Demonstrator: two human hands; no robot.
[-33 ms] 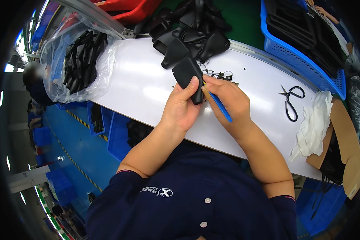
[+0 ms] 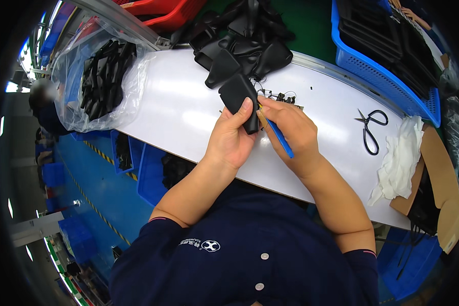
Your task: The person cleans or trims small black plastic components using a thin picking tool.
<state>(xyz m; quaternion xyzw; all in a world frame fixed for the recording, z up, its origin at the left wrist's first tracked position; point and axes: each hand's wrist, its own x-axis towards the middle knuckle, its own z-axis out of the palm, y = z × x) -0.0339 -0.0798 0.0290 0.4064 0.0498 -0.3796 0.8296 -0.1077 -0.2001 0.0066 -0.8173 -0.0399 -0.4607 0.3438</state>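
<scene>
My left hand [image 2: 228,135] is closed round the narrow end of a black moulded part [image 2: 238,94], thumb pressed on its face. The part has a broad flat head and a narrower neck. My right hand [image 2: 293,125] pinches a slim blue-handled tool [image 2: 280,137] against the part's right edge. The tool's tip is hidden by the fingers and the part, and a bit of yellow shows near it. Just beyond my hands lie small black scraps [image 2: 283,97] and thin loops. A pile of similar black parts [image 2: 245,51] rests at the table's far edge.
Black-handled scissors [image 2: 371,130] and a white cloth [image 2: 399,163] lie to the right, beside an open cardboard box [image 2: 438,188]. A blue crate [image 2: 382,79] holds black pieces at the far right. A clear plastic bag [image 2: 132,97] of black parts stands on the left, with a red basket [image 2: 168,14] behind.
</scene>
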